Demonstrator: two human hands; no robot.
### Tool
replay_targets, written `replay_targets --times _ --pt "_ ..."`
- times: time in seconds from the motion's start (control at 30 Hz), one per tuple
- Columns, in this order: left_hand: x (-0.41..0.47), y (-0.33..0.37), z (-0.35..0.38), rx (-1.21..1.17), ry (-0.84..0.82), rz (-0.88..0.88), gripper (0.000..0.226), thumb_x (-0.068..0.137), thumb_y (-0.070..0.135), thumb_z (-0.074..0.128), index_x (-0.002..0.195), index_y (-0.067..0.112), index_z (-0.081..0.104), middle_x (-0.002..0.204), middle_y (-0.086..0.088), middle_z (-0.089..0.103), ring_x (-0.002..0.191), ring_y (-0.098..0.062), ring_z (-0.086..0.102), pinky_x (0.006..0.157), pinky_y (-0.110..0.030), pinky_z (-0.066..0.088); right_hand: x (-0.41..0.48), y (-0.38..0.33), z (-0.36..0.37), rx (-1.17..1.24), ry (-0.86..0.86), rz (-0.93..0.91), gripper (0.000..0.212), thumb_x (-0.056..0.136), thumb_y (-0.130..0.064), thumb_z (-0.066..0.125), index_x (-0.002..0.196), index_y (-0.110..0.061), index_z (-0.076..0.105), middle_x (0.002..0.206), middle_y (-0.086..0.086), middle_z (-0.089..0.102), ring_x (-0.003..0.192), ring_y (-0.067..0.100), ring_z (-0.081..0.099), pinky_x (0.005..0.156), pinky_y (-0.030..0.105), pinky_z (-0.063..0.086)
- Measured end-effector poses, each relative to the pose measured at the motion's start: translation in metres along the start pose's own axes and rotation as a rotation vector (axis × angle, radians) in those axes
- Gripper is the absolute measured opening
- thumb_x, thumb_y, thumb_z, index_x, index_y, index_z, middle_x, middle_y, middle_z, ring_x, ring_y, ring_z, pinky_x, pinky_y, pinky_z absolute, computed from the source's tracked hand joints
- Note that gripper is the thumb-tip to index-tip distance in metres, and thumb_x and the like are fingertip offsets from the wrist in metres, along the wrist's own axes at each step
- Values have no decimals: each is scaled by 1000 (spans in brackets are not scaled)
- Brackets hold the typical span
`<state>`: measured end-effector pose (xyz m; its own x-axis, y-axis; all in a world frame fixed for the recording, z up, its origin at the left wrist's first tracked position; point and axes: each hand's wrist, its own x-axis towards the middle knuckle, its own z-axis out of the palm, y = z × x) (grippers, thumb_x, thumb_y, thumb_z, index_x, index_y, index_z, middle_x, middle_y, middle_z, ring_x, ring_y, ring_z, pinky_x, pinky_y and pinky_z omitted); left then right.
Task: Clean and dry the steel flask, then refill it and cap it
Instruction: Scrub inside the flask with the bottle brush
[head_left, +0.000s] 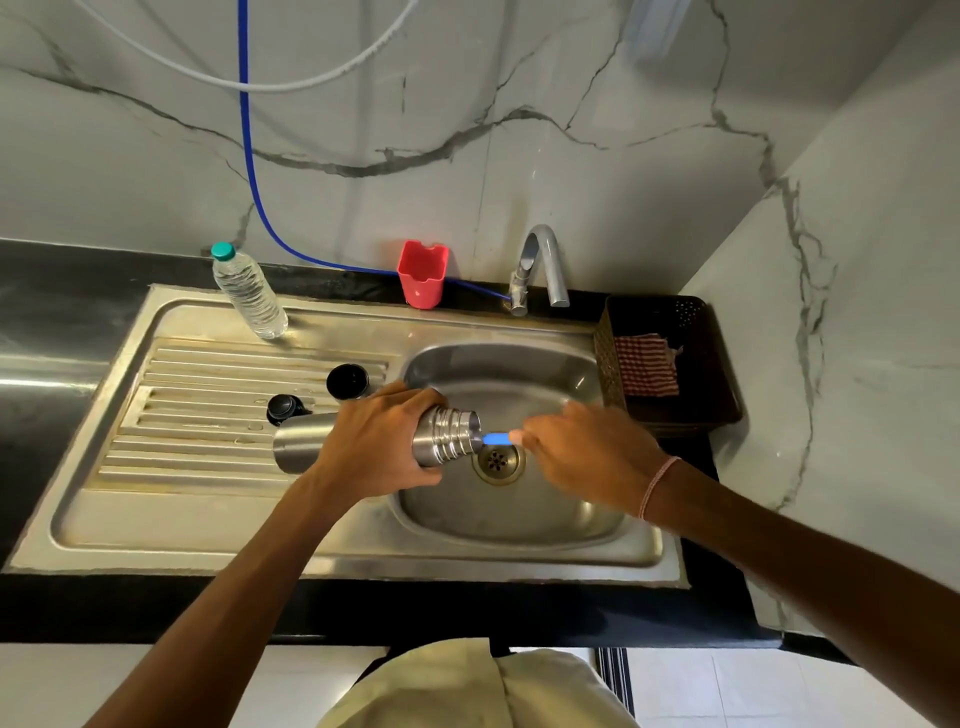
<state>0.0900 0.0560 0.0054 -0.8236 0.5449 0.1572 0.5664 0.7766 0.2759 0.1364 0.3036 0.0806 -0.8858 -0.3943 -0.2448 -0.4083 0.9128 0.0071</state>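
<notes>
The steel flask (447, 441) lies on its side over the sink bowl (550, 374), its open threaded mouth pointing right above the drain (497, 460). My left hand (379, 441) grips the flask around its middle. My right hand (587, 452) pinches a blue brush handle (496, 439) whose other end goes into the flask's mouth; the brush head is hidden inside. Two black flask caps, a cup-shaped one (347, 381) and a knobbed stopper (283, 408), rest on the draining board (208, 415). A clear plastic water bottle (249, 293) with a green cap stands at the board's back.
A red plastic cup (422, 274) stands against the wall beside the tap (540, 265). A dark basket (691, 364) right of the sink holds a red checked cloth (647, 365). A blue hose (249, 156) runs down the wall to the tap.
</notes>
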Motion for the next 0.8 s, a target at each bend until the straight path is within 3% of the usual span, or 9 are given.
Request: replay_targets --times 0.07,0.17,0.27,0.4,0.43,0.53,0.63,0.7,0.8 --pt "4 1 -3 -30 -13 -38 73 47 48 90 112 26 68 93 4 71 82 -21 68 66 -27 40 -7 -6 1 -306 193 -8 20 103 -34 52 93 -16 56 66 0 49 52 16 43 49 29 30" --pt "7 2 -5 -82 -41 -54 73 50 49 87 117 27 67 96 4 71 82 -20 67 68 -28 41 -11 -10 10 -405 293 -95 11 99 -22 52 94 -14 57 68 2 50 49 18 45 48 31 28" --pt "5 0 -4 -66 -43 -29 74 48 50 88 115 27 66 96 4 71 82 -21 68 67 -30 43 -10 -13 6 -257 172 -31 13 99 -23 49 98 -18 61 60 -1 52 45 22 47 46 30 24" --pt "-4 -8 -5 -50 -31 21 77 44 48 92 114 25 68 97 8 73 85 -16 67 67 -27 42 -2 8 -14 284 -209 -97 31 108 -21 37 113 -10 65 94 14 67 83 32 60 70 37 43" --pt "-5 -10 -6 -50 -29 11 78 44 48 93 114 25 69 98 7 73 86 -16 67 67 -28 44 -2 15 -18 322 -230 -116 32 108 -21 38 111 -9 67 94 14 67 82 31 61 72 38 45" --pt "-4 -9 -5 -40 -53 -33 77 45 51 90 116 28 67 98 6 72 87 -18 67 68 -31 47 -6 24 -5 -128 72 -100 31 106 -38 38 92 -18 57 65 0 53 50 17 40 51 34 32" --pt "-4 -10 -5 -92 -73 -92 75 49 54 86 117 32 63 96 6 69 85 -19 66 67 -31 47 -12 5 2 -337 161 -53 22 103 -36 53 92 -18 50 59 0 47 44 17 36 46 30 24" --pt "-9 -16 -6 -86 -74 -61 74 49 53 86 117 32 64 97 8 70 87 -16 65 67 -31 50 -14 2 0 -157 107 -80 12 101 -29 56 96 -18 56 57 -3 45 44 15 32 44 29 20" --pt "-15 -25 -8 -65 -71 -24 73 51 52 86 118 30 66 100 13 72 92 -13 63 69 -33 53 -15 16 -4 376 -206 16 37 109 -36 34 84 -18 55 66 -5 44 58 12 40 56 29 31"
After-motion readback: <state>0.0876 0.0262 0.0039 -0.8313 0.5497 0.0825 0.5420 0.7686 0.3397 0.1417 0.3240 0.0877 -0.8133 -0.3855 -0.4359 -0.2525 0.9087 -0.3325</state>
